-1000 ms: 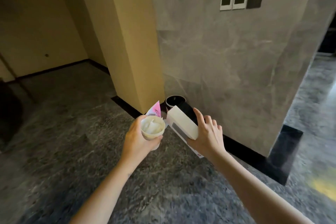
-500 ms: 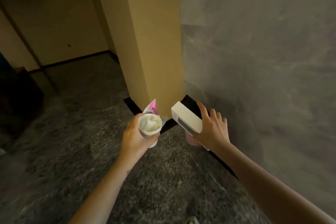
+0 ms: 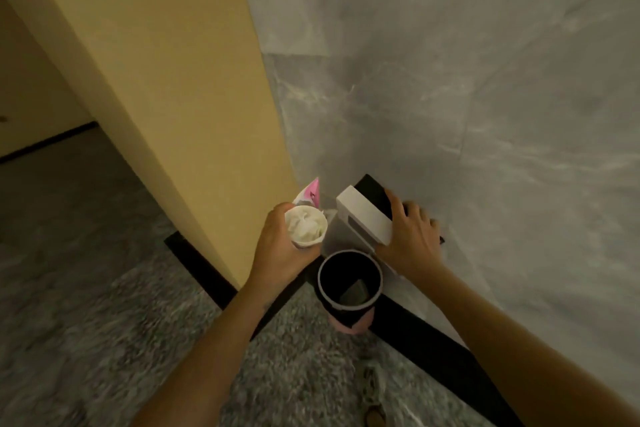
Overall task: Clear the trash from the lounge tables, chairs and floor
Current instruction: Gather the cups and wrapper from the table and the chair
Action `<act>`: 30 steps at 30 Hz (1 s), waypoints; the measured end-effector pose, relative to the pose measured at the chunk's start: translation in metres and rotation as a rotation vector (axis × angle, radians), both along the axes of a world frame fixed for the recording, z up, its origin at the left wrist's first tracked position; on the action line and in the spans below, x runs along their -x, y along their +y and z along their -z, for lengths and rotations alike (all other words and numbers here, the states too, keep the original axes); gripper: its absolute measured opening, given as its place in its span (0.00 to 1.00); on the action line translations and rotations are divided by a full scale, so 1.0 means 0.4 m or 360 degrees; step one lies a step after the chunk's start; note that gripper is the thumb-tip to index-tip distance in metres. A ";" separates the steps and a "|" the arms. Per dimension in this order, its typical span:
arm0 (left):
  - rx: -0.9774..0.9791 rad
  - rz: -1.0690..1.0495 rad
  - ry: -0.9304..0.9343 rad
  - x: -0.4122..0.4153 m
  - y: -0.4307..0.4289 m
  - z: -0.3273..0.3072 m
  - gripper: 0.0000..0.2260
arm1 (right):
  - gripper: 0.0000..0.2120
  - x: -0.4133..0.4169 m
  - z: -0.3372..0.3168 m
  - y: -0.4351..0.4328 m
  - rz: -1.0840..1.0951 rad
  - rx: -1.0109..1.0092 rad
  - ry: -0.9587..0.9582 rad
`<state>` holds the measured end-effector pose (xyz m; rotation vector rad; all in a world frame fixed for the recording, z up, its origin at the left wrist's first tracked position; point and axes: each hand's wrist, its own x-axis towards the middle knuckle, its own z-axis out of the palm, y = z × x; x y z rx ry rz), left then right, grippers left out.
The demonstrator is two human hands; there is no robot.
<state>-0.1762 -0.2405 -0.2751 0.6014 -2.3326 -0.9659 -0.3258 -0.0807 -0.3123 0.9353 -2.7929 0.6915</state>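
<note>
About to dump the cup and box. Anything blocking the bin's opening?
Nothing visible does. The bin stands open, without a lid, below and between the cup in the left hand and the box in the right hand. Only a scrap lies at its bottom.

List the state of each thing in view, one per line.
left hand: grips paper cup and pink wrapper
paper cup: upright, stuffed with crumpled tissue
right hand: grips white box
white box: tilted, outside the bin
bin: open, black liner, one scrap inside
</note>
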 end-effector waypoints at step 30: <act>-0.0541 0.0414 -0.1104 0.804 -0.626 1.075 0.33 | 0.45 0.517 1.000 -0.629 0.0850 -0.0488 -0.0978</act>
